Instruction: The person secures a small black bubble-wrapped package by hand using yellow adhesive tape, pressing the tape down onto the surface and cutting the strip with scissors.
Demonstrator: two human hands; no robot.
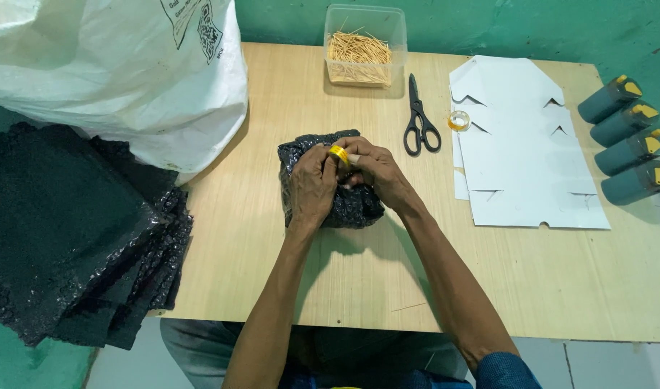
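Both hands meet over a bundle wrapped in black bubble plastic (330,184) at the middle of the pale wooden table (388,281). The left hand (312,189) presses the wrap closed; the right hand (377,173) pinches a small yellow tape roll (338,154). Good practice, as judged: keep the fold pinned flat while tape is drawn. Black-handled scissors (421,119) lie near.

Both forearms are bare from the grip back past the elbows. Behind the right grip (377,173), at the upper arm, shows the edge of a blue knitted sleeve (504,371). The left grip (312,189) wears no glove, ring or watch.
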